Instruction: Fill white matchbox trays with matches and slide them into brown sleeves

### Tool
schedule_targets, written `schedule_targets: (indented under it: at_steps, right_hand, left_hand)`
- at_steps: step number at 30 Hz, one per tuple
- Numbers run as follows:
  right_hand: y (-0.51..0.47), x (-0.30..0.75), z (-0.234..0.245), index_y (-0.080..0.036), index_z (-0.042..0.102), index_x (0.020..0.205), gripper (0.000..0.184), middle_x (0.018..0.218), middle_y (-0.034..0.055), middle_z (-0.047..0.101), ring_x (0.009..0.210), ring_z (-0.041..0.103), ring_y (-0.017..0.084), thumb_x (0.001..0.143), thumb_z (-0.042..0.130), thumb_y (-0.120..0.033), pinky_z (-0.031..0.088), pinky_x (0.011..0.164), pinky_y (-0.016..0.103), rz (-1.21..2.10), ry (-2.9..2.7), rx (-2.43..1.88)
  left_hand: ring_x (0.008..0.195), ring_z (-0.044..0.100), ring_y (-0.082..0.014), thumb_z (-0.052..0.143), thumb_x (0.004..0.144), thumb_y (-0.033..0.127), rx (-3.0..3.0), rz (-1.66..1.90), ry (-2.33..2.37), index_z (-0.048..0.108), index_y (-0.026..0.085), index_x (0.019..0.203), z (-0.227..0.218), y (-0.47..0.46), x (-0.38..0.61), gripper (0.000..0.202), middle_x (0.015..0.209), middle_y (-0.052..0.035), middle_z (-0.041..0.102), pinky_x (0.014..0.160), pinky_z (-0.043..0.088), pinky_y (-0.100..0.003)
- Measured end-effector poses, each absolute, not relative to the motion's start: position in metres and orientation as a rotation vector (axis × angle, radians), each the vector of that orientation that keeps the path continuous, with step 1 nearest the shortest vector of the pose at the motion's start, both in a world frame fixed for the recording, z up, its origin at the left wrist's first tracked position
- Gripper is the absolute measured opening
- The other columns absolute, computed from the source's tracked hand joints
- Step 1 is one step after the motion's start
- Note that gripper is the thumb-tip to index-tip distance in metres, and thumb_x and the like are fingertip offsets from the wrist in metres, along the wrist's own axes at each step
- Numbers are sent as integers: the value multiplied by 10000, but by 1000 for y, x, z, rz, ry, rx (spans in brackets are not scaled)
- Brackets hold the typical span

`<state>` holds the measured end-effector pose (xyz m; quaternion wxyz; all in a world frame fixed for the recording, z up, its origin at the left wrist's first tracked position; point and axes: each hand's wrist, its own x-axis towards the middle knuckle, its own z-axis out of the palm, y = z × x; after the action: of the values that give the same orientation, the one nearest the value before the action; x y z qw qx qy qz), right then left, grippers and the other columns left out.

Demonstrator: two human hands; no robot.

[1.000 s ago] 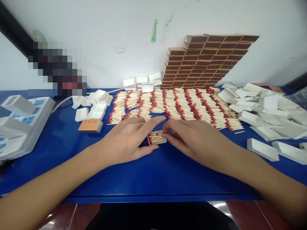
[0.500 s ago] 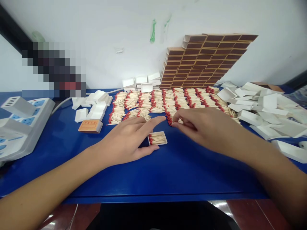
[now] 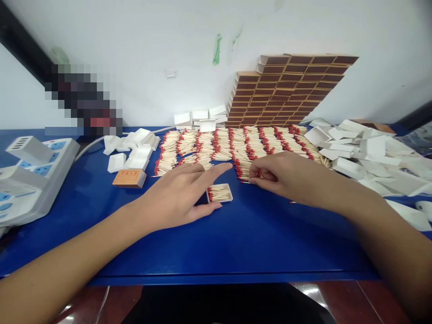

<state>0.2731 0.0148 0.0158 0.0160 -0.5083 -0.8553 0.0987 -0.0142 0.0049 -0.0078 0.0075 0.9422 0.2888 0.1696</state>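
Note:
A small white matchbox tray [image 3: 221, 193] lies on the blue table with red-headed matches in it. My left hand [image 3: 178, 193] is curved round its left end, index finger and thumb stretched out and apart; the thumb runs along the near side. To the right, my right hand [image 3: 276, 177] has its thumb and fingers pinched together at the near edge of the spread matches [image 3: 222, 144]. Red heads show by its fingertips, though the exact number held is hidden. One loose match [image 3: 293, 202] lies partly under the right hand.
A closed orange matchbox [image 3: 129, 178] and several white trays [image 3: 140, 155] lie at left, beside a power strip [image 3: 54, 180]. Stacked matchboxes [image 3: 280, 96] stand against the wall. A heap of white trays [image 3: 374, 153] covers the right side.
My right hand has shifted slightly right along the near edge of the matches. A loose match now shows beneath it. The left hand and tray hold almost the same place.

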Motion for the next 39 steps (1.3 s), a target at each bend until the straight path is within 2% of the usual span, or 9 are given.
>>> schedule_targets:
  at_steps: [6, 22, 27, 33, 39]
  right_hand:
    - [14, 274, 16, -241, 697, 899, 180, 802, 27, 733, 733, 650, 190, 967, 572, -351, 377, 607, 291, 329, -2661, -1549]
    - [14, 274, 15, -245, 732, 964, 157, 833, 32, 745, 722, 652, 194, 959, 584, -296, 374, 600, 287, 271, -2701, -1543]
    - [14, 273, 13, -229, 715, 898, 203, 807, 32, 731, 696, 633, 181, 985, 550, -309, 379, 607, 287, 324, -2704, -1499]
    - [10, 268, 12, -220, 662, 883, 133, 778, 25, 699, 655, 596, 168, 970, 584, -285, 352, 585, 278, 342, -2708, -1419]
    - [-9, 247, 12, -223, 667, 947, 98, 725, -2, 655, 630, 583, 156, 983, 580, -246, 354, 600, 268, 314, -2580, -1254]
  left_hand:
    - [1048, 704, -246, 687, 976, 380, 2932, 521, 921, 393, 213, 1553, -8, 6, -14, 669, 1098, -57, 746, 924, 559, -374]
    - [1060, 708, -255, 686, 976, 361, 2927, 500, 926, 402, 215, 1549, -7, 6, -14, 656, 1103, -68, 747, 918, 560, -379]
    - [1067, 707, -251, 674, 986, 377, 2928, 500, 923, 393, 219, 1553, -7, 6, -14, 653, 1113, -69, 749, 934, 558, -381]
    - [1049, 712, -249, 689, 977, 363, 2934, 514, 922, 400, 219, 1545, -6, 4, -13, 653, 1112, -66, 750, 927, 556, -377]
    - [1078, 705, -263, 653, 996, 405, 2910, 534, 877, 386, 199, 1549, -9, 2, -8, 648, 1137, -82, 747, 950, 560, -408]
